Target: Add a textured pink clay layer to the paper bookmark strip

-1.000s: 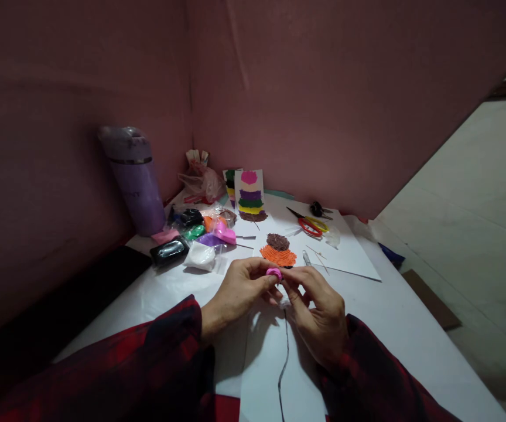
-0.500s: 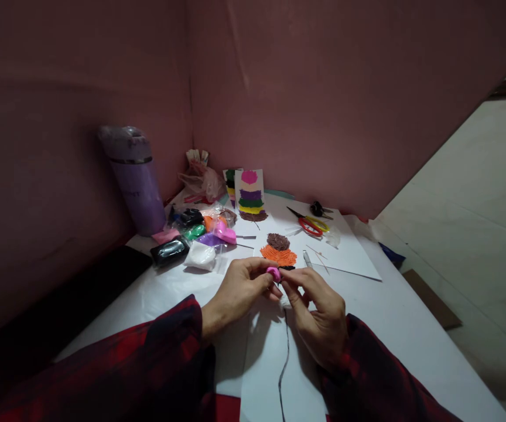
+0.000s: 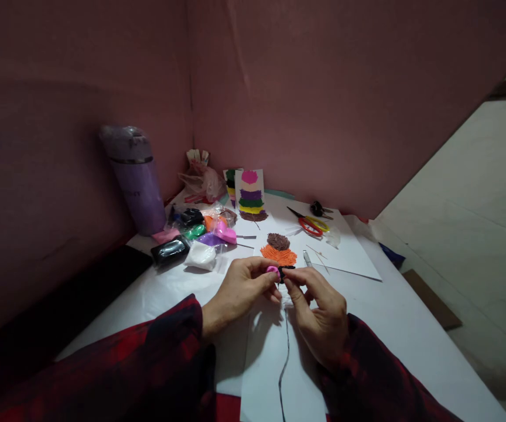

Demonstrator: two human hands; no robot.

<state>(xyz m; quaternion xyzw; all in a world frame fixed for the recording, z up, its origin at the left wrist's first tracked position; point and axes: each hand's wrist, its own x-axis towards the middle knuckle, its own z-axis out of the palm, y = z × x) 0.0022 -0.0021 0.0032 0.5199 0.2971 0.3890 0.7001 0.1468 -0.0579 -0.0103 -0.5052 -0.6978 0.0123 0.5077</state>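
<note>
My left hand (image 3: pixel 240 288) pinches a small lump of pink modelling clay (image 3: pixel 273 270) between thumb and fingers. Just to its right, the thumb and forefinger of my right hand (image 3: pixel 320 313) are closed together; anything between them is too small to make out. Both hands are above a white paper strip (image 3: pixel 264 375). On it is a row of textured clay patches: a brown patch (image 3: pixel 278 241), an orange patch (image 3: pixel 278 255), a black patch (image 3: pixel 286 274) and a white patch (image 3: pixel 286 299), the last two partly hidden by my fingers. A dark line (image 3: pixel 284 369) runs down the strip.
Bagged clay in several colours, including a white pack (image 3: pixel 200 256), lies left of the strip. Behind stands a card with coloured bands (image 3: pixel 251 196). Scissors (image 3: pixel 310 225), toothpicks (image 3: pixel 321 255) and a blade (image 3: pixel 307 258) lie to the right. A purple bottle (image 3: pixel 136 187) stands at the back left.
My right fingertips have shifted slightly right, away from the pink clay, and more of the black patch shows between the hands. My left hand stays nearly still, holding the clay.
</note>
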